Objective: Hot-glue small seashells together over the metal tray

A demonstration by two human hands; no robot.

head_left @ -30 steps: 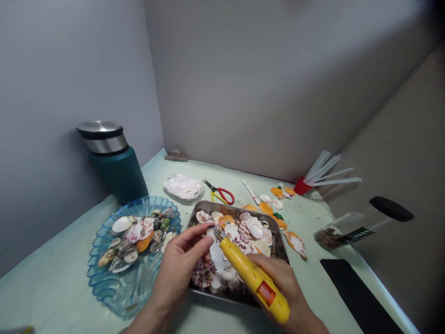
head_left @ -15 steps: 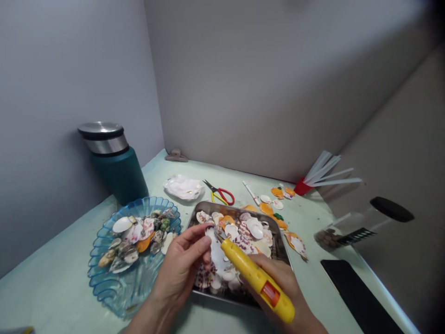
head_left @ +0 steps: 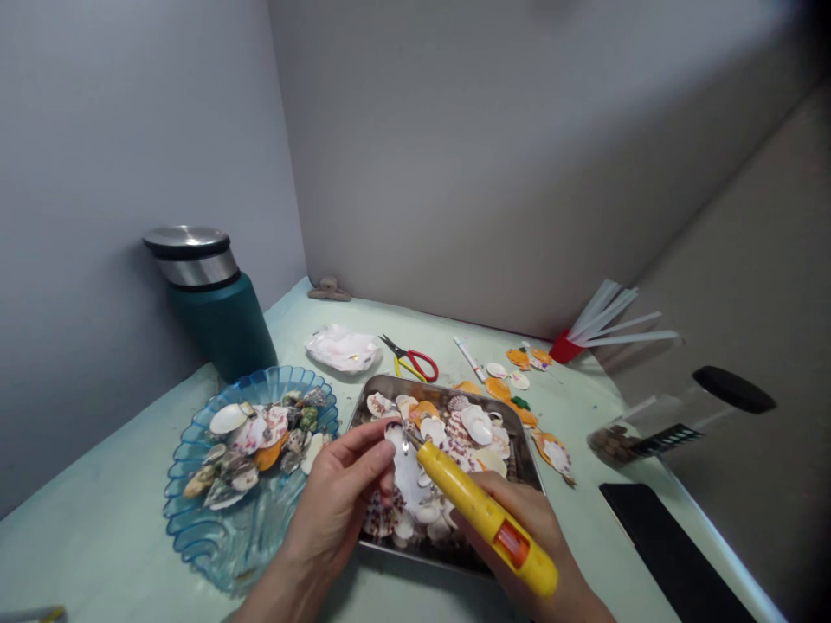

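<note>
My left hand pinches a small shell by its edge between thumb and fingers, above the metal tray. The shell is mostly hidden by my fingertips. My right hand is wrapped round a yellow glue gun with an orange-red window in its back. Its metal nozzle points at the shell, and a small shiny spot shows by the tip. Whether nozzle and shell touch I cannot tell. Under both hands the tray holds many white, purple-speckled and orange shells.
A blue scalloped dish with mixed shells stands left, a teal bottle behind it. Scissors, a white packet, a marker and orange shells lie behind the tray. Right are a red cup of glue sticks, a jar and a phone.
The glue gun's nozzle has drawn back slightly to the right and down from the shell. My left hand keeps its place with the shell.
</note>
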